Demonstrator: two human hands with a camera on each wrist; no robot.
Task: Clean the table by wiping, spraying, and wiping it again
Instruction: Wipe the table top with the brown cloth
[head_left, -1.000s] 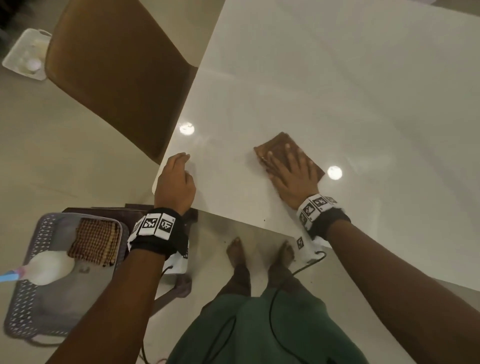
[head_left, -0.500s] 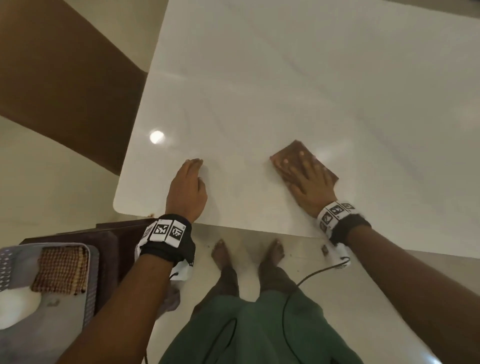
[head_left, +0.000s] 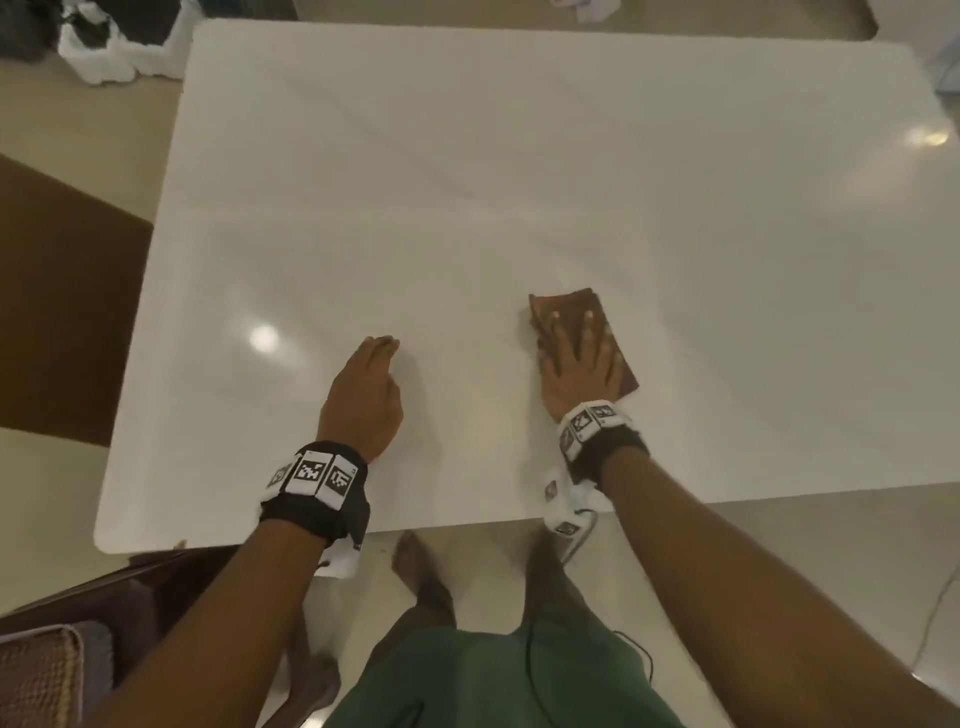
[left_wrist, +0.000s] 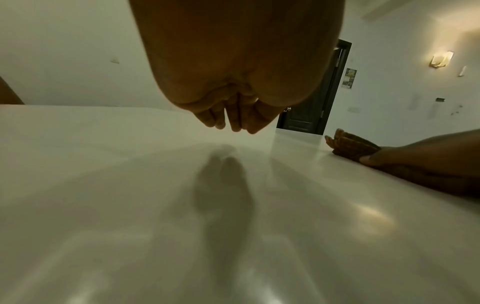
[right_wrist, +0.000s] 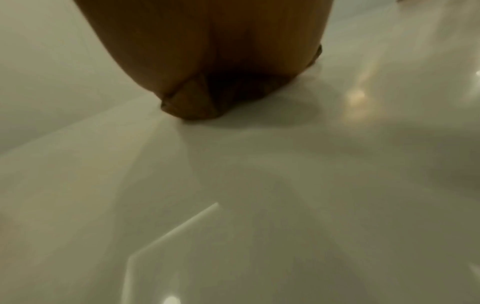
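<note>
A folded brown cloth (head_left: 569, 307) lies on the glossy white table (head_left: 467, 182) near its front edge. My right hand (head_left: 576, 358) presses flat on the cloth with its fingers spread and straight. In the left wrist view the cloth (left_wrist: 350, 147) shows at the right under that hand. My left hand (head_left: 366, 387) rests on the bare tabletop to the left of the cloth, holding nothing; in the left wrist view its fingers (left_wrist: 233, 121) hang together just above the surface. The right wrist view shows only the palm on the cloth (right_wrist: 189, 102).
A brown chair (head_left: 57, 301) stands at the table's left side. A dark stool (head_left: 104, 587) with a woven brown cloth (head_left: 36, 675) sits at the lower left. White bags (head_left: 114, 47) lie on the floor beyond the far left corner. My bare feet (head_left: 415, 566) stand below the front edge.
The view has swung right and up, so more of the table shows and the basket has left the frame. My right hand and the cloth turned to point more straight ahead.
</note>
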